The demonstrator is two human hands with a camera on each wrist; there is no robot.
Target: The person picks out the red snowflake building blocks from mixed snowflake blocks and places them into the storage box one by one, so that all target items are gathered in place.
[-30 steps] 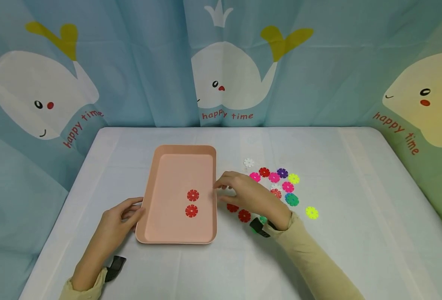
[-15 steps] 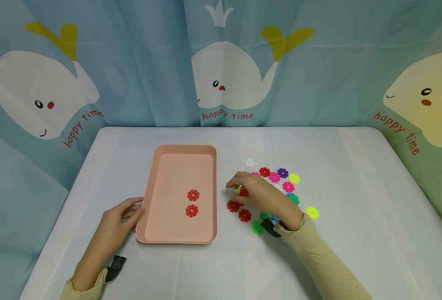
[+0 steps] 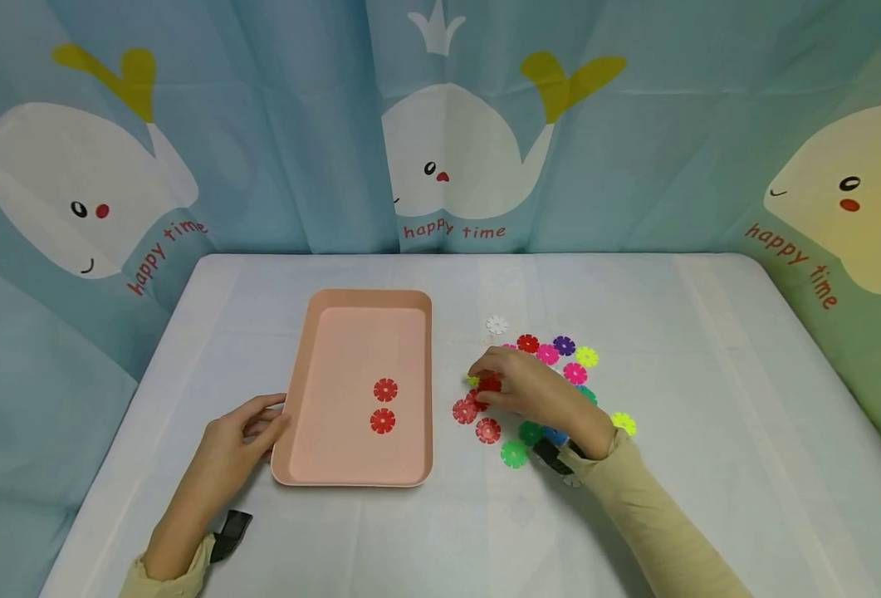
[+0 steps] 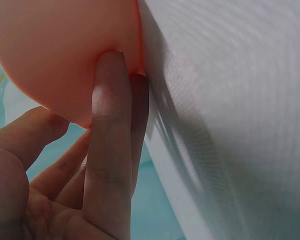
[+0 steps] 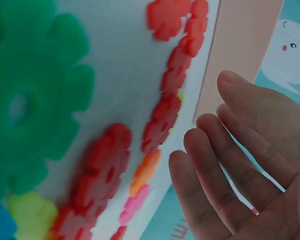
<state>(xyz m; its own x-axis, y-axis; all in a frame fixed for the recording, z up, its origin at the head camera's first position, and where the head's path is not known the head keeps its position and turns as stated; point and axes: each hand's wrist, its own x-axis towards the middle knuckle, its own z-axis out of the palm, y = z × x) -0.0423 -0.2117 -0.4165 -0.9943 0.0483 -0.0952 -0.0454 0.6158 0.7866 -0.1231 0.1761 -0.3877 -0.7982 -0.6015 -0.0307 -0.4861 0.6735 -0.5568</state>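
At the left, my left hand [image 3: 238,440] holds the edge of the pink tray [image 3: 294,399]. In the left wrist view its thumb is at the rim, with fingertips [image 4: 110,75] against the tray's outer wall. Inside the tray lie two red snowflake discs [image 3: 384,405], one above the other. My right hand [image 3: 533,390] hovers over the scattered discs, fingers loosely bent with nothing between them in the right wrist view. Close by its fingertips are red discs [image 3: 465,411] and a partly hidden yellow disc [image 3: 473,380]. In the right wrist view a row of red discs [image 5: 162,120] runs beside the fingers.
Around the right hand lie several more discs: green [image 3: 514,453], pink [image 3: 575,373], purple [image 3: 563,345], white [image 3: 496,325] and yellow [image 3: 623,423]. The forearm covers some of them. A blue curtain [image 3: 291,124] with whale prints hangs behind the white table [image 3: 709,349].
My right hand has drawn away from the tray's right edge, moving right over the red discs and uncovering the green and yellow ones. The left hand and the tray stay in place.
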